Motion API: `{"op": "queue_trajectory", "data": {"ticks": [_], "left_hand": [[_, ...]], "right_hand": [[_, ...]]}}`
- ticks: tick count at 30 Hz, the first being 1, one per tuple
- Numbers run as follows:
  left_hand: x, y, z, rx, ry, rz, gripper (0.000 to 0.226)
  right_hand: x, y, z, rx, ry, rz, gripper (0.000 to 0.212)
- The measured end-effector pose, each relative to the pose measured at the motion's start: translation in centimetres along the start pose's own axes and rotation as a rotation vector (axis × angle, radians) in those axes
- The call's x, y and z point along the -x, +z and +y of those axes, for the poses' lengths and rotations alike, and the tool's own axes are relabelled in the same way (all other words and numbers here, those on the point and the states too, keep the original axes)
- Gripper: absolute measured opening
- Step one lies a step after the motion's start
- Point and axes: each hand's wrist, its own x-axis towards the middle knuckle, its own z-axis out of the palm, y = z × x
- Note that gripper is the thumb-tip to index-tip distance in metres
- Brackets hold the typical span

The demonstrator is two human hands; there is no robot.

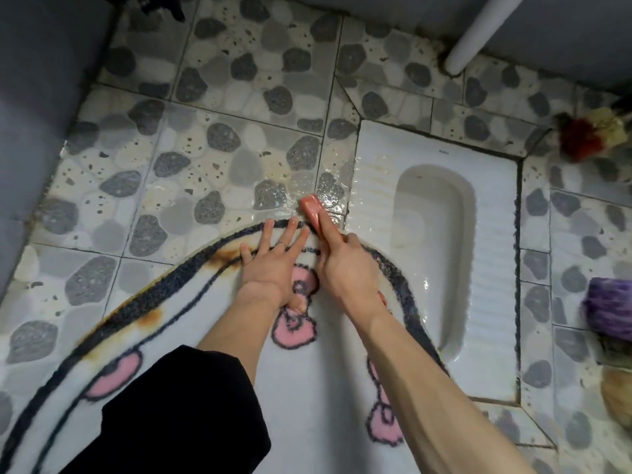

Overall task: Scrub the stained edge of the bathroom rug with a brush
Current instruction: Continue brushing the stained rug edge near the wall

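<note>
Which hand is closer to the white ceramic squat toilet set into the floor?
Right. The right hand, gripping the pink scrubbing brush, is just left of the white ceramic squat toilet; the left hand lies flat on the white dark-bordered rug, farther left.

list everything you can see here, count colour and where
rug: one, white with dark border and pink bows, on the floor at centre
stains: at least two patches, brown-orange, along the rug's left border
brush: one, pinkish red, at the rug's far edge
squat toilet: one, white, set in the floor right of the rug
floor tiles: many, grey and cream pebble pattern, wet near the brush
pipe: one, white, top right
bristly thing: one, red and yellowish, right edge
fuzzy thing: one, purple, right edge, blurred
black garment: one, lower left
left hand: flat on the rug, wearing a ring
right hand: grips the brush
</note>
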Motion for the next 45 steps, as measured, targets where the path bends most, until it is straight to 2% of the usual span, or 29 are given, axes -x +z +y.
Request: {"op": "queue_trajectory", "data": {"ticks": [2, 4, 8, 12, 15, 21, 24, 27, 29, 32, 34, 40, 42, 45], "left_hand": [[0.1, -0.2, -0.1, 0.001, -0.003, -0.007, 0.144], [0.3, -0.1, 0.0, 0.001, 0.008, -0.007, 0.145], [0.1, 0.1, -0.1, 0.001, 0.019, 0.001, 0.145], [0.2, -0.2, 0.1, -0.012, 0.027, -0.021, 0.146], [0.2, 0.0, -0.1, -0.018, 0.018, 0.001, 0.144], [0.2, 0.0, -0.1, -0.007, 0.029, -0.027, 0.145], [0.2, -0.1, -0.1, -0.01, 0.02, -0.019, 0.145], [0.0, 0.1, -0.1, 0.001, 0.018, -0.018, 0.145], [0.1, -0.1, -0.1, 0.004, 0.019, -0.014, 0.144], [0.2, -0.2, 0.0, 0.004, 0.017, -0.017, 0.145], [0.1, -0.1, 0.0, 0.008, 0.014, -0.013, 0.144], [0.0, 0.1, 0.0, 0.001, 0.015, -0.005, 0.143], [0.1, 0.1, -0.2, -0.005, 0.016, 0.002, 0.142], [0.1, 0.2, -0.1, -0.012, 0.027, 0.001, 0.143]], "right_hand": [[0.2, -0.7, 0.8, 0.019, -0.013, -0.033, 0.059], [3.9, -1.4, 4.8, 0.04, -0.001, -0.068, 0.059], [11.0, -2.2, 11.1, 0.095, 0.104, -0.084, 0.059], [3.0, -2.0, 6.0, 0.03, 0.102, 0.051, 0.059], [0.1, -0.7, 1.9, -0.046, 0.007, 0.04, 0.06], [13.5, 0.2, 5.8, -0.121, 0.235, 0.031, 0.058], [8.4, -0.4, 6.8, -0.038, 0.195, 0.076, 0.058], [2.7, -1.7, 4.5, -0.033, 0.107, 0.118, 0.058], [4.1, -1.7, 3.4, -0.075, 0.111, 0.125, 0.058], [12.4, -0.3, 3.0, -0.134, 0.133, -0.013, 0.059], [13.9, -0.4, 3.4, -0.117, 0.135, -0.074, 0.061], [3.0, -1.0, 3.7, -0.02, 0.11, 0.058, 0.056], [5.1, -0.7, 3.0, -0.132, 0.118, 0.09, 0.056], [13.6, 1.3, 3.1, -0.155, 0.183, 0.005, 0.059]]}}
